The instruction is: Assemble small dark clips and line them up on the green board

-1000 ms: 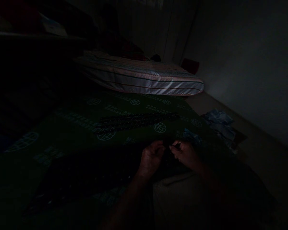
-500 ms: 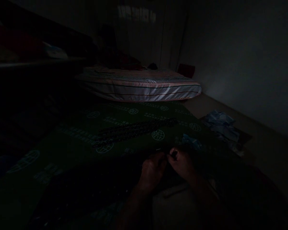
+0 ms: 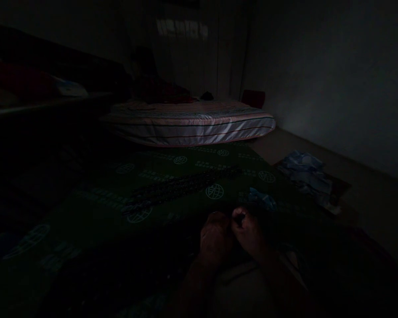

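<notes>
The dark material [image 3: 129,265] spreads across the near part of a green printed surface [image 3: 93,216], running from the lower left up to the two hands. It looks almost black, with a few tiny pale specks showing on it, mostly toward the lower left. Its edges sink into the shadow, so its full outline, and whether it is one layer or several, cannot be made out.

The left hand [image 3: 215,234] is at its upper right end, back turned up and fingers curled under. The right hand [image 3: 248,232] is just beside it, thumb and forefinger bent round into a ring with the tips close to the left hand. Each grip is drawn in, but it is too dark to tell whether either one is pinching the material or anything else.

Beyond the hands, a bundle of dark strips [image 3: 182,187] lies slantwise on the green. These look long and narrow, laid side by side, black dotted with small light spots; their left end partly covers a printed globe. A small crumpled blue piece [image 3: 262,198] lies near the right hand, slightly farther off
</notes>
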{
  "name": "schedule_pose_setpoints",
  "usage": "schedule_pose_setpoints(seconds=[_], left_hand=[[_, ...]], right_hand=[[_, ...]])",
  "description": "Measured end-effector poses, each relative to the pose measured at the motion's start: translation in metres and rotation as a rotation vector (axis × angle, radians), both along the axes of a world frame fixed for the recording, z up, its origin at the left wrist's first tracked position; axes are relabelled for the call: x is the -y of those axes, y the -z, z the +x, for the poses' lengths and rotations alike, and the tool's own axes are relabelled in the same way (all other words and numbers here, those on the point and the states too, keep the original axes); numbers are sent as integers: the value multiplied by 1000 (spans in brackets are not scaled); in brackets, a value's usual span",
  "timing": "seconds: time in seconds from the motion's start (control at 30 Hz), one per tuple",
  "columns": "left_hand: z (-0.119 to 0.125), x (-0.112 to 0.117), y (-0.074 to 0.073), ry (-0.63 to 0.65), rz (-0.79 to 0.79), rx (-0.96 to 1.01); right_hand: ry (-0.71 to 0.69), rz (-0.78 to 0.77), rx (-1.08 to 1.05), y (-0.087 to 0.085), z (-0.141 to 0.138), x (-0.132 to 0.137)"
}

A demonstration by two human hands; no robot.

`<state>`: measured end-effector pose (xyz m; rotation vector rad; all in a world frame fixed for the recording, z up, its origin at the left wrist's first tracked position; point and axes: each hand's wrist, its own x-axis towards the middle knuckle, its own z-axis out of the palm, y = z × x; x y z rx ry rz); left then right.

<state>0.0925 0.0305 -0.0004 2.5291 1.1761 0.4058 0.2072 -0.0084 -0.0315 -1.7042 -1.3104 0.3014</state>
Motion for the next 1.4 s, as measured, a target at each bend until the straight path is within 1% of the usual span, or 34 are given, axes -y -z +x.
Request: schedule_pose_setpoints(seconds=[0.2, 0.37, 0.53, 0.63, 0.8, 0.9, 1.03, 1.1, 1.17, 1.27, 1.33, 1.4], left_hand=[[-2, -1, 7, 30, 21, 71], [-4, 0, 10, 51, 45, 106], [-5, 2, 10, 43, 79, 145], [-7, 3, 9, 34, 60, 224], [-10, 4, 10, 31, -14, 343], [-12, 3, 11, 39, -65, 397], [-13, 2, 15, 7, -113, 463], [-13, 2, 17, -13, -145, 493], [-14, 2, 19, -39, -204, 537], [-14, 1, 20, -107, -320, 656], [-15, 0, 19, -178, -395, 727], [-15, 0, 17, -238, -458, 775]], right_hand=[[10, 26, -87, 5, 0, -1], [80, 41, -203, 6, 2, -3], [80, 35, -295, 4, 0, -2], [43, 48, -413, 2, -2, 2], [-90, -17, -576, -1, -3, 8], [-158, -36, -605, -7, 2, 11], [-251, -88, -602, -13, 10, 15], [-254, -129, -631, -14, 12, 16], [-238, -137, -671, -14, 13, 16], [-177, -69, -728, -15, 13, 16], [-149, -17, -749, -18, 13, 17], [-145, -9, -744, -21, 13, 18]])
